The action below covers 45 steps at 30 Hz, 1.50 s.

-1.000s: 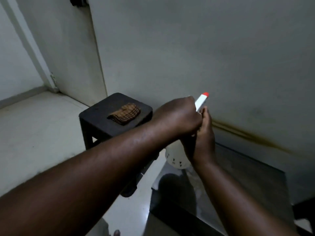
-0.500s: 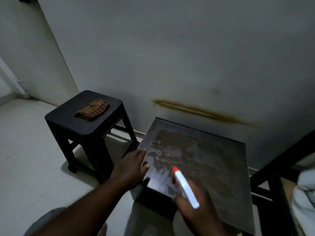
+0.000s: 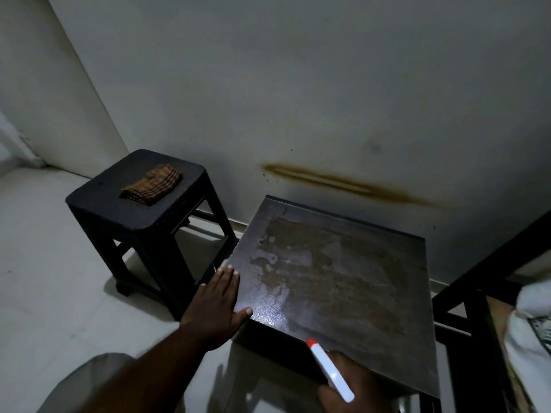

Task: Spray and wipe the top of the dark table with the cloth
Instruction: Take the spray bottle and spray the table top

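The dark table (image 3: pixel 372 263) stands against the wall, its top stained and shiny wet near the front left. My left hand (image 3: pixel 216 305) rests flat with straight fingers on the table's front left corner. My right hand (image 3: pixel 354 386) grips a white spray bottle (image 3: pixel 331 371) with a red nozzle at the table's front edge, nozzle pointing up and left over the top. A folded brown checked cloth (image 3: pixel 152 184) lies on a black stool (image 3: pixel 119 213) to the left, apart from both hands.
The wall (image 3: pixel 298 84) behind the table carries a long brown streak (image 3: pixel 351 183). Pale floor (image 3: pixel 44 278) spreads to the left. A dark frame (image 3: pixel 465 308) and a white cloth or bag (image 3: pixel 533 323) sit at the right edge.
My hands came apart from the bottle's top; the left one dropped to the table corner and flattened out, and the right one lowered the bottle to the front edge. The view swung right.
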Available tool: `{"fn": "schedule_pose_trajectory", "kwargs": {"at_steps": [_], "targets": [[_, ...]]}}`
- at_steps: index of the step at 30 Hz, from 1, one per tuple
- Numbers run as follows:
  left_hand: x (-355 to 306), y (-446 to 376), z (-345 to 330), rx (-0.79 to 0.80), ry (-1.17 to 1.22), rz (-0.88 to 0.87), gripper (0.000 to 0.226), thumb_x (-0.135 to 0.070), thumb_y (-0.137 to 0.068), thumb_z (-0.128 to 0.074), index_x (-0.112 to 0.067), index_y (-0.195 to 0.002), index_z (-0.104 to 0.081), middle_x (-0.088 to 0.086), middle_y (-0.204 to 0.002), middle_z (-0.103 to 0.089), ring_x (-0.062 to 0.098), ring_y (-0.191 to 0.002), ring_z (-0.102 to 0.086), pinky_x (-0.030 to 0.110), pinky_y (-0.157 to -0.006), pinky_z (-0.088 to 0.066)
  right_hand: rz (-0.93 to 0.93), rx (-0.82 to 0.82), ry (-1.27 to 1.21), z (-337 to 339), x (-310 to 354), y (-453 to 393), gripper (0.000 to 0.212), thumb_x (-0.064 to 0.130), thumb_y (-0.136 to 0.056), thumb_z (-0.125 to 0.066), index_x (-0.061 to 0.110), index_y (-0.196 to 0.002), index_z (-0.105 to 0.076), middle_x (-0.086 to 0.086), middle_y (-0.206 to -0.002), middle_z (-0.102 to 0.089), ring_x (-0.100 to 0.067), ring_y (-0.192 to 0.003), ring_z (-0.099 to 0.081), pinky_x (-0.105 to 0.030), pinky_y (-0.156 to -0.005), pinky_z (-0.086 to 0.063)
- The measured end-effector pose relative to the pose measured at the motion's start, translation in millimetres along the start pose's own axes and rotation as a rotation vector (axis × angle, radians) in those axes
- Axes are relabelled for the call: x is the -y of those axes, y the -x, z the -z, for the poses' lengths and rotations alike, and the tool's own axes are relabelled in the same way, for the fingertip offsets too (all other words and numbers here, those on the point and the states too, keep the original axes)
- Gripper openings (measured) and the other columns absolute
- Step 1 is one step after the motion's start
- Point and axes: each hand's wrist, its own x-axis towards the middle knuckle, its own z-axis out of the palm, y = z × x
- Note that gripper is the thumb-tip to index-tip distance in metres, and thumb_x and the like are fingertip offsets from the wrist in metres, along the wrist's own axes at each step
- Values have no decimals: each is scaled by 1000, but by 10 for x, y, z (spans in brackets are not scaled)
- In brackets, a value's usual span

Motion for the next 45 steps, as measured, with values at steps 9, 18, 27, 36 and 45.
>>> {"fn": "schedule_pose_trajectory", "kwargs": {"at_steps": [9,18,27,36,45], "targets": [[-19,12,13,23,-36,-17,90,-72,-88,-21,-19,-154,9,0,-157,23,15,-140,28,43,-119,-8,-132,-110,-1,183,116,-324,16,23,-69,-67,26,-85,-66,1,-76,-68,-18,-75,-65,-40,-73,-54],[-28,10,44,55,-58,-13,90,-74,-88,-19,-20,-153,11,-1,-156,26,14,-142,27,44,-118,-9,-135,-165,33,331,258,-596,11,30,-66,-62,29,-70,-52,10,-65,-59,-16,-55,-55,-34,-53,-43],[-28,-32,59,88,-83,-15,102,-81,-74,0,-18,-153,12,1,-155,28,18,-146,21,46,-119,-10,-249,-278,-6,631,77,-499,13,33,-65,-52,24,-74,-55,-4,-58,-58,-25,-54,-59,-42,-53,-50],[-140,-178,96,96,-52,-4,100,-78,-85,-23,-13,-153,10,6,-161,21,20,-147,20,46,-119,-15,-421,-404,0,986,-203,-293,5,30,-74,-58,26,-70,-59,-3,-64,-64,-22,-61,-63,-40,-62,-54],[-145,-167,117,72,-20,8,100,-78,-85,-26,-13,-154,6,5,-163,16,19,-148,16,45,-118,-17,-458,-479,-15,1169,-407,-34,15,27,-79,-62,25,-93,-66,-3,-80,-69,-24,-73,-66,-44,-72,-56]]}}
